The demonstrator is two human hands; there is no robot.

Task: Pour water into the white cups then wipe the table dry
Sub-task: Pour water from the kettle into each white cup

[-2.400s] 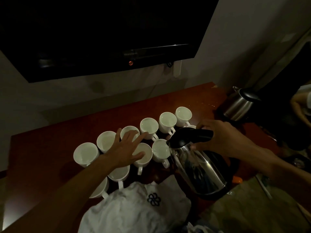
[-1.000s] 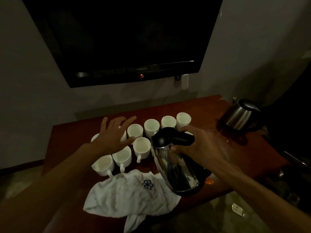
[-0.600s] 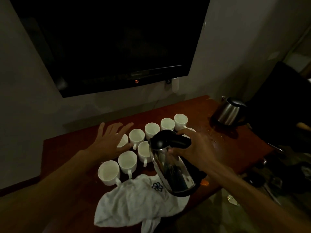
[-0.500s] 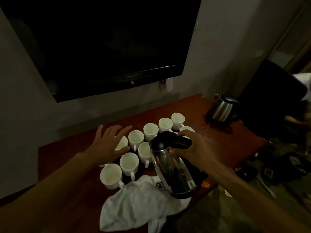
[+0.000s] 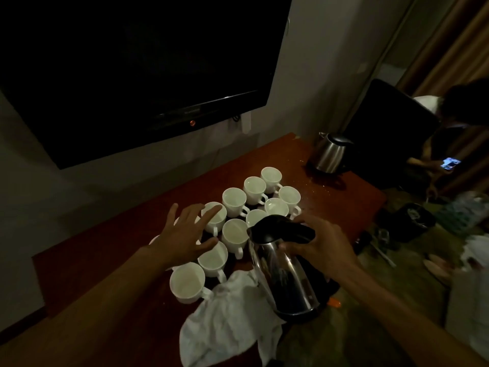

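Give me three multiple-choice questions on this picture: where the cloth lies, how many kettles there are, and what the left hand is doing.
1. Where does the white cloth lie? A. at the table's near edge, beside the held kettle; B. on the floor; C. across the television.
2. How many steel kettles show? A. one; B. two; C. four.
3. What is the left hand doing? A. gripping a cup handle; B. spread open over the white cups; C. pinching the cloth.
Answers: 1 A, it lies bunched by that kettle's base. 2 B, one in the right hand, a second kettle at the far right corner. 3 B, its fingers are straight, apart, holding nothing.
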